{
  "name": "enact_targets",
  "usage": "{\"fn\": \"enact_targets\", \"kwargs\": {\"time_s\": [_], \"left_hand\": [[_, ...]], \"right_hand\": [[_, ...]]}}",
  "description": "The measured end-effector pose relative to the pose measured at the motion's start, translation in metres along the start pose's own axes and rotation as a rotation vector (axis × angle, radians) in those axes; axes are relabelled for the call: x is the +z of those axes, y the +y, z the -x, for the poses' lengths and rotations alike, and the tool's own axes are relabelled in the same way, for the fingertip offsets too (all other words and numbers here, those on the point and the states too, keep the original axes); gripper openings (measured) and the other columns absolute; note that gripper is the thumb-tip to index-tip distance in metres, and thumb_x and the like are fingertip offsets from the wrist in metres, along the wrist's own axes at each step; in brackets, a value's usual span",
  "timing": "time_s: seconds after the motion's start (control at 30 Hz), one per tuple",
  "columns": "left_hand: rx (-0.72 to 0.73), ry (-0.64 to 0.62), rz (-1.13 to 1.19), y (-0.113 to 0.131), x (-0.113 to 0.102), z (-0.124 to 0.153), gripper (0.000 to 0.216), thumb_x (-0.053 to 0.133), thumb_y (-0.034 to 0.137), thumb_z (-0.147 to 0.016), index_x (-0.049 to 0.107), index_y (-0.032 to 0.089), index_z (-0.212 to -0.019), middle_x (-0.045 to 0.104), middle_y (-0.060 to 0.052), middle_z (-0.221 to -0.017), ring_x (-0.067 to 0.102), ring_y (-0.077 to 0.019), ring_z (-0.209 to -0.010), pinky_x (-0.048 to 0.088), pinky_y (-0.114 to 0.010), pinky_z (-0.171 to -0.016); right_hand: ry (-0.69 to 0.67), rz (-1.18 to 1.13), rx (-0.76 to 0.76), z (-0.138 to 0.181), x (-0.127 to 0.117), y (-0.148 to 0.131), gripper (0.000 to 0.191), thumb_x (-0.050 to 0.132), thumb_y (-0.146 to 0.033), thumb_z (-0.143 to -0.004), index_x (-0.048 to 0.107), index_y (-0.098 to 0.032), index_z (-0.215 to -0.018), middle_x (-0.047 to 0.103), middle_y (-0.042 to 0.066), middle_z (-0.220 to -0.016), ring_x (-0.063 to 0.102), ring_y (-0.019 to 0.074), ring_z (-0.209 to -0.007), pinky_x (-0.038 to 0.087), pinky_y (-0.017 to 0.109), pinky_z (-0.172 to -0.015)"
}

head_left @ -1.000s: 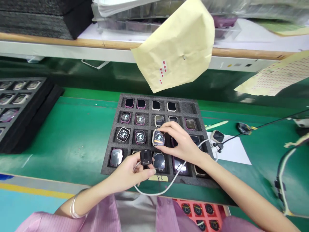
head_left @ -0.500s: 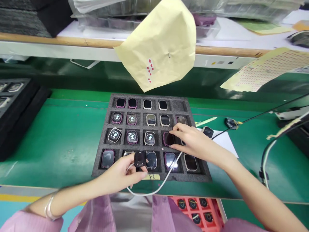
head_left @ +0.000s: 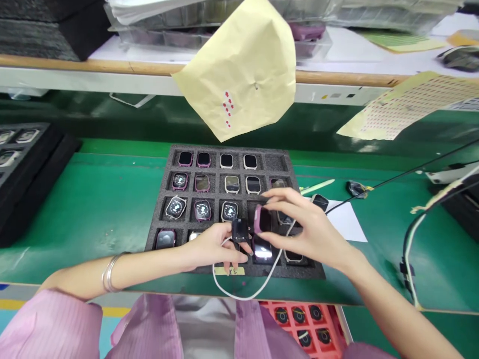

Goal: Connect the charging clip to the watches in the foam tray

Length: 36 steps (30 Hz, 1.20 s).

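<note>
A grey foam tray [head_left: 275,162] holds rows of square watch bodies in its compartments, some with lit dials, in purple or pale frames. My right hand [head_left: 303,222] grips a purple-framed watch [head_left: 264,220] at its edges between thumb and fingers; the watch is lifted and tilted over its compartment. In my left hand [head_left: 219,247] is a small black square device [head_left: 240,230], close to the left of that watch and apart from it. A white cable [head_left: 258,294] loops from my left hand toward the right one. My left hand hides part of the tray's front row.
A yellow paper [head_left: 243,75] hangs from the shelf edge above the tray. Stacked black foam trays [head_left: 41,184] stand at left. To the right lie a white sheet [head_left: 348,222], a pale green pen [head_left: 317,187] and cables. A red tray [head_left: 310,319] sits below the bench edge.
My right hand has raised the purple watch from its compartment and tilted it. My left hand has moved right and slightly up with the black device, nearer the watch.
</note>
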<state>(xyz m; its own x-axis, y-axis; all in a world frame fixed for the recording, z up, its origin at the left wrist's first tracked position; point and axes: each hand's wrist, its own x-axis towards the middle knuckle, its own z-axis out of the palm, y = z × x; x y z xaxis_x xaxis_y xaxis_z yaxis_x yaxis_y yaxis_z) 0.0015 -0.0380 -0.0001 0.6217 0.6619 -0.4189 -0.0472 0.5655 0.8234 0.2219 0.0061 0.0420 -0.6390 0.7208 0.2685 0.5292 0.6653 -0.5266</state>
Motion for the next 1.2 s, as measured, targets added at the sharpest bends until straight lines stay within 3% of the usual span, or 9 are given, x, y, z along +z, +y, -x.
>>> {"fn": "enact_targets", "kwargs": {"time_s": [0.07, 0.17, 0.27, 0.43, 0.57, 0.77, 1.0, 1.2], "left_hand": [[-0.015, -0.034, 0.003, -0.001, -0.002, 0.001, 0.037, 0.079, 0.017, -0.067, 0.058, 0.011, -0.097, 0.067, -0.005, -0.084, 0.059, -0.0089, -0.053, 0.048, -0.019, -0.044], [-0.007, -0.043, -0.002, -0.002, -0.004, 0.003, 0.039, 0.081, 0.017, -0.066, 0.057, 0.013, -0.095, 0.063, 0.001, -0.067, 0.061, -0.0112, -0.053, 0.049, -0.019, -0.044], [0.015, -0.015, 0.011, -0.002, -0.002, 0.003, 0.032, 0.077, 0.027, -0.074, 0.056, 0.014, -0.095, 0.062, 0.002, -0.066, 0.062, -0.0119, -0.053, 0.049, -0.018, -0.042], [0.045, 0.052, 0.094, -0.006, 0.001, 0.001, 0.035, 0.068, 0.045, -0.081, 0.054, 0.014, -0.090, 0.057, 0.003, -0.063, 0.062, -0.0119, -0.049, 0.049, -0.018, -0.037], [0.047, 0.072, 0.100, -0.008, 0.002, 0.001, 0.037, 0.068, 0.046, -0.080, 0.053, 0.013, -0.089, 0.057, 0.003, -0.063, 0.062, -0.0114, -0.048, 0.049, -0.017, -0.036], [0.051, 0.064, 0.119, -0.008, 0.001, 0.000, 0.040, 0.068, 0.045, -0.080, 0.055, 0.012, -0.097, 0.055, 0.004, -0.063, 0.060, -0.0103, -0.046, 0.048, -0.016, -0.036], [0.062, 0.062, 0.111, -0.009, 0.001, 0.001, 0.040, 0.065, 0.043, -0.084, 0.053, 0.012, -0.105, 0.054, 0.004, -0.063, 0.061, -0.0106, -0.047, 0.049, -0.017, -0.037], [0.005, 0.039, -0.007, -0.009, -0.001, 0.004, 0.034, 0.059, 0.045, -0.088, 0.052, 0.014, -0.101, 0.049, 0.009, -0.048, 0.046, -0.0061, -0.034, 0.038, -0.013, -0.033]], "right_hand": [[-0.047, -0.027, -0.043, 0.002, 0.007, -0.013, 0.029, 0.069, -0.027, -0.083, 0.062, -0.016, -0.108, 0.060, 0.015, -0.124, 0.061, 0.0284, -0.109, 0.052, 0.042, -0.091], [-0.111, 0.035, -0.088, -0.001, 0.022, -0.024, 0.033, 0.069, -0.025, -0.082, 0.062, -0.015, -0.112, 0.069, 0.013, -0.112, 0.065, 0.0281, -0.101, 0.052, 0.046, -0.090], [-0.119, 0.080, -0.111, -0.003, 0.032, -0.026, 0.031, 0.067, -0.025, -0.084, 0.062, -0.014, -0.113, 0.073, 0.011, -0.099, 0.069, 0.0270, -0.089, 0.054, 0.048, -0.087], [-0.036, 0.089, -0.148, -0.002, 0.036, -0.024, 0.030, 0.058, -0.022, -0.088, 0.060, -0.012, -0.117, 0.072, 0.014, -0.102, 0.070, 0.0272, -0.090, 0.054, 0.051, -0.090], [0.016, 0.097, -0.152, 0.001, 0.035, -0.024, 0.031, 0.056, -0.021, -0.089, 0.058, -0.012, -0.118, 0.072, 0.015, -0.104, 0.069, 0.0280, -0.095, 0.056, 0.050, -0.089], [-0.049, 0.112, -0.155, 0.000, 0.033, -0.019, 0.027, 0.059, -0.023, -0.090, 0.061, -0.010, -0.114, 0.072, 0.016, -0.103, 0.070, 0.0276, -0.093, 0.054, 0.052, -0.094], [-0.029, 0.036, -0.145, -0.002, 0.037, -0.015, 0.029, 0.058, -0.026, -0.091, 0.061, -0.012, -0.116, 0.072, 0.015, -0.104, 0.069, 0.0264, -0.092, 0.056, 0.047, -0.088], [-0.019, -0.066, -0.092, -0.001, 0.035, -0.013, 0.030, 0.064, -0.023, -0.085, 0.063, -0.012, -0.112, 0.072, 0.011, -0.095, 0.069, 0.0236, -0.085, 0.057, 0.043, -0.084]]}}
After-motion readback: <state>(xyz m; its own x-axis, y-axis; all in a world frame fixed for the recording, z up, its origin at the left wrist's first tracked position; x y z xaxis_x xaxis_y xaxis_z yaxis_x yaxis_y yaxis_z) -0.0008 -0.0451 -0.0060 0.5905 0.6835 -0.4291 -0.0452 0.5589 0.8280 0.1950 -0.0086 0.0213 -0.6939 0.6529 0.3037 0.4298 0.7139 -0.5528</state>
